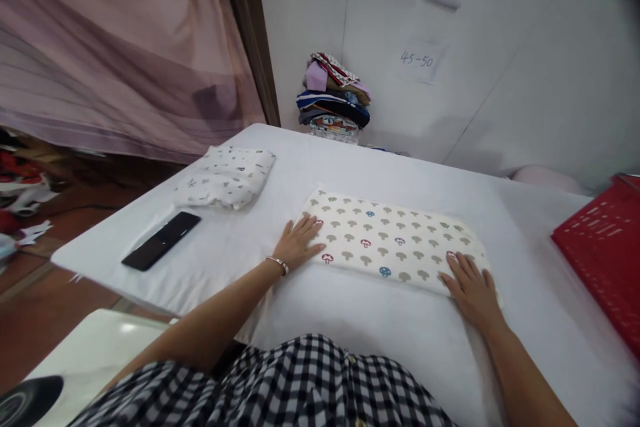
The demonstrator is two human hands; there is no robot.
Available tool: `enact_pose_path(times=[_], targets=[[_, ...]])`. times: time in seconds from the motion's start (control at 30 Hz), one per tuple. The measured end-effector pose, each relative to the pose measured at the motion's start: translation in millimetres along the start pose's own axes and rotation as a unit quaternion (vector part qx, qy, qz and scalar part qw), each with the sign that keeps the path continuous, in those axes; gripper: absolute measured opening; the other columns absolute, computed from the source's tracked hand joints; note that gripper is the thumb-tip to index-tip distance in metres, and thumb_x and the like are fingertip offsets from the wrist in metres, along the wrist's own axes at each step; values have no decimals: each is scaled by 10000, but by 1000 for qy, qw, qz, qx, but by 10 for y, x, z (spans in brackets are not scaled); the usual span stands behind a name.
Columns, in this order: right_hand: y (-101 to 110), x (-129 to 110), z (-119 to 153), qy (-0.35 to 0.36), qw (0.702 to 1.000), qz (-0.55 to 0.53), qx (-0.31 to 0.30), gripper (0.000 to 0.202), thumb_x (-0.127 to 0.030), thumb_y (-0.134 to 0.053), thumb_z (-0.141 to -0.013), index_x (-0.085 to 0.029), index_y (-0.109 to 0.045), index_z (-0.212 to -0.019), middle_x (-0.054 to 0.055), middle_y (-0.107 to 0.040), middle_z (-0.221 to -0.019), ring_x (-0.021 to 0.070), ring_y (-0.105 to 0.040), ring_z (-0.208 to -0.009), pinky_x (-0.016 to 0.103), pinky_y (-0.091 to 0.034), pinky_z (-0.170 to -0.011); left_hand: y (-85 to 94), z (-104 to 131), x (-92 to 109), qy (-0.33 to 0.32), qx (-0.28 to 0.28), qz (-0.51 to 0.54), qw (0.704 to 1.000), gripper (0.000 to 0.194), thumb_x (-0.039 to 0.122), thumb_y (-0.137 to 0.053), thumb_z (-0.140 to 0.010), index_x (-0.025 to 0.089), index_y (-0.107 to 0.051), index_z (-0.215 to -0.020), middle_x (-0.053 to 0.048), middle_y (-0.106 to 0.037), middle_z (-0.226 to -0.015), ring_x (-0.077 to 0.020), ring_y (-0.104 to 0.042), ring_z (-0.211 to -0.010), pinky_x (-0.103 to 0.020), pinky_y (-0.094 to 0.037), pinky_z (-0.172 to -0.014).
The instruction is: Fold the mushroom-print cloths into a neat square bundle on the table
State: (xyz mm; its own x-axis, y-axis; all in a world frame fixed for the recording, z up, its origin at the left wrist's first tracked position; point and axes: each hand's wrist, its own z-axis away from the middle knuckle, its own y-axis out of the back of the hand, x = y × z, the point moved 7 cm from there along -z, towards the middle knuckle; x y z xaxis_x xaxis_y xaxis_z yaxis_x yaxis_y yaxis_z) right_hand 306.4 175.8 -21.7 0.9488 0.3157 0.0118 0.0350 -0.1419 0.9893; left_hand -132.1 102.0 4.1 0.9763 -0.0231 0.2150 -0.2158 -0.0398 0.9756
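Note:
A white cloth printed with small mushrooms point(385, 237) lies flat on the white-covered table in front of me, folded into a long rectangle. My left hand point(299, 243) rests on its left end, fingers spread. On the right end lies my right hand point(470, 288), palm down with fingers apart. Neither hand grips the fabric. Farther left sits another folded white cloth with a small scattered print point(233, 173). Below that cloth is a black phone point(163, 241), lying on the table.
A red plastic basket point(603, 240) stands at the table's right side. Past the far edge rises a stack of folded clothes point(334, 97) against the wall. A pinkish curtain point(130, 47) hangs at the left. A white surface point(107, 353) stands lower left.

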Motion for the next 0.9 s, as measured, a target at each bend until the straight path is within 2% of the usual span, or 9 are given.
enact_pose_path(times=[0.13, 0.23, 0.37, 0.47, 0.57, 0.67, 0.83, 0.9], targets=[[-16, 2, 2, 6, 1000, -5, 13, 580, -540, -231, -888, -292, -313, -1406, 39, -313, -1471, 245, -247, -1360, 533, -242, -1051, 0, -38, -16, -13, -2, 25, 1000, 582, 546, -378, -873, 304, -323, -1399, -8, -289, -1486, -220, -187, -1383, -482, -165, -1113], [-12, -25, 13, 6, 1000, -12, 20, 594, -549, -204, -890, -270, -338, -1396, 46, -314, -1470, 252, -251, -1358, 535, -235, -1055, 39, -6, -70, -7, 41, 64, 997, 508, 465, -377, -893, 246, -415, -1349, -22, -324, -1470, -193, -235, -1367, -408, -244, -1109], [-21, -14, 22, 7, 999, -19, 30, 606, -551, -185, -885, -262, -345, -1393, 47, -322, -1465, 259, -251, -1358, 543, -236, -1055, 148, 127, -290, 113, 130, 99, 980, 445, 376, -455, -858, 202, -509, -1264, -62, -451, -1383, -197, -405, -1266, -333, -345, -1058], [-44, 26, 11, -2, 1000, -23, 14, 617, -564, -192, -875, -260, -358, -1386, 51, -325, -1463, 269, -258, -1355, 558, -249, -1048, 181, 234, -410, 209, 105, 131, 963, 448, 370, -468, -843, 194, -513, -1252, -62, -602, -1196, -198, -561, -1075, -311, -447, -930], [-32, -39, -9, -12, 999, -28, -10, 599, -542, -189, -882, -254, -394, -1366, 56, -309, -1470, 288, -242, -1359, 594, -253, -1035, 207, 307, -452, 262, 61, 159, 950, 459, 392, -478, -833, 194, -504, -1246, -44, -657, -1051, -178, -621, -919, -279, -481, -799], [69, -378, -38, 17, 999, -29, -7, 566, -506, -212, -896, -252, -400, -1366, 56, -276, -1484, 283, -204, -1373, 578, -229, -1058, 208, 315, -448, 265, 39, 151, 952, 406, 401, -476, -833, 197, -543, -1177, -47, -659, -1023, -182, -620, -908, -278, -467, -779], [193, -1369, -82, 171, 984, -49, 3, 531, -459, -284, -915, -295, -295, -1419, 22, -224, -1503, 249, -172, -1385, 521, -204, -1089, 160, 182, -470, 246, 12, 118, 962, 344, 414, -450, -839, 216, -575, -1092, -53, -640, -1045, -203, -607, -904, -303, -448, -745], [179, -1681, -86, 225, 973, -55, 14, 535, -457, -319, -915, -312, -268, -1427, 21, -240, -1497, 252, -197, -1378, 516, -220, -1081, 163, 68, -513, 246, 6, 135, 960, 368, 443, -448, -841, 212, -573, -1098, -55, -632, -1063, -195, -603, -904, -294, -440, -748]])
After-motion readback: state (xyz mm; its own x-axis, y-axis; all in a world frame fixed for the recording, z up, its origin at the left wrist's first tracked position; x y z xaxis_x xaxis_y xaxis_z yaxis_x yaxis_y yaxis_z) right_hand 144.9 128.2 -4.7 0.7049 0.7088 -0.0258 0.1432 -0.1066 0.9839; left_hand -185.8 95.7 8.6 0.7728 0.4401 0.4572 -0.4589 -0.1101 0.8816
